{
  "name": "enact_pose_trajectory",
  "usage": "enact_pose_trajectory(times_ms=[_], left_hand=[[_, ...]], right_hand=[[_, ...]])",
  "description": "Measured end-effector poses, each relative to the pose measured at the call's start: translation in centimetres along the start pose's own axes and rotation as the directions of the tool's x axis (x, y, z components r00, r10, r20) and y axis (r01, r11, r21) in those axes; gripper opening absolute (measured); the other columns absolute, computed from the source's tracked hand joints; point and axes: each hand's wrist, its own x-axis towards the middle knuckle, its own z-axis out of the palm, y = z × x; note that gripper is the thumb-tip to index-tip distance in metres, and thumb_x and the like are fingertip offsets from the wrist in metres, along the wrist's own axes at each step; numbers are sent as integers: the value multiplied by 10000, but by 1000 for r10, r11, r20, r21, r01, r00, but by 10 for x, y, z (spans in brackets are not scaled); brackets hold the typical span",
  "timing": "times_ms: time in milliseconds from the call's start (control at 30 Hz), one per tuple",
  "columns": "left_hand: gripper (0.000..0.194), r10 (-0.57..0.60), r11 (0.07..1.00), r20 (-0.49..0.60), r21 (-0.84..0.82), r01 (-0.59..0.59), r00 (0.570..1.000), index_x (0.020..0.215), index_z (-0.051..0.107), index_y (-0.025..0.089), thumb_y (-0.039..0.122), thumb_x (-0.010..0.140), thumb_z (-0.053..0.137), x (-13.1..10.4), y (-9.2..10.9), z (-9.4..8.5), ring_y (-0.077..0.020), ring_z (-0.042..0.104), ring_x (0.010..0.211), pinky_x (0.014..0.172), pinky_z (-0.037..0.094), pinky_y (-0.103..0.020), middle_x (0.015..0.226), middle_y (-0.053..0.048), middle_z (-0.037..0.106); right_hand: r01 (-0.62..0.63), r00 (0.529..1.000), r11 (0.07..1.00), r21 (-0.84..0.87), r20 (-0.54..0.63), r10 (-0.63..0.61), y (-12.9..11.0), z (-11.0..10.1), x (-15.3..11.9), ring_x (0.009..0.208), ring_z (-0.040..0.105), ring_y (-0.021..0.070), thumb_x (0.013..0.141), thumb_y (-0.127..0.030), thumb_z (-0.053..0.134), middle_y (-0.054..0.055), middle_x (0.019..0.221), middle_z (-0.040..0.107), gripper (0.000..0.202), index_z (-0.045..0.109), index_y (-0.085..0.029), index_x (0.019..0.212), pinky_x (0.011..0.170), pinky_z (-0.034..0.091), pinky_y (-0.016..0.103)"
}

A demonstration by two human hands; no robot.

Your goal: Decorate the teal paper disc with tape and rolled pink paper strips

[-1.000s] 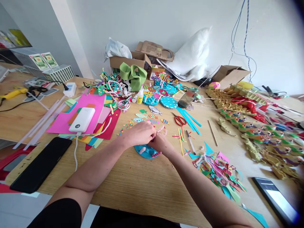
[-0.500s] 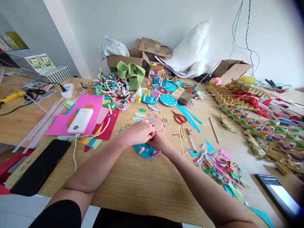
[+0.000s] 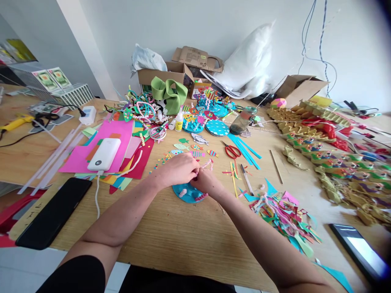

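My left hand [image 3: 182, 167] and my right hand [image 3: 208, 181] meet over a blue paper disc [image 3: 186, 196], fingertips pinched close together. Whatever sits between the fingers is hidden by the hands. Short twisted pipe-cleaner pieces stand on the disc: a pale pink one [image 3: 183, 192] and a darker pink one [image 3: 201, 197]. Another light pink pipe cleaner [image 3: 209, 163] shows just past my right hand. Beyond the hands lie several paper fish, among them a striped fish [image 3: 213, 153] and a light green fish [image 3: 181, 146].
Red-handled scissors [image 3: 232, 151], a pen [image 3: 247, 179] and a paper scrap heap [image 3: 287, 215] lie to the right. A glue bottle [image 3: 179, 120] stands behind the fish. At left are a white power bank [image 3: 104, 154] on coloured paper and a black phone [image 3: 53, 213].
Both hands stay pinched together over the blue disc. The view has shifted very slightly; otherwise the things on the table look the same.
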Motion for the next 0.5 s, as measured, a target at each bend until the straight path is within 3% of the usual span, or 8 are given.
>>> enact_pose_trajectory(times_ms=[500], left_hand=[[182, -19, 1000, -27, 16, 19, 999, 711, 693, 172, 115, 771, 531, 1, 3, -3, -205, 603, 829, 762, 460, -313, 737, -62, 680]], right_hand=[[-5, 1000, 1000, 3, -6, 5, -1, 2, 1, 766, 637, 216, 763, -171, 470, 117, 825, 706, 221, 674, -117, 828, 689, 413, 284]])
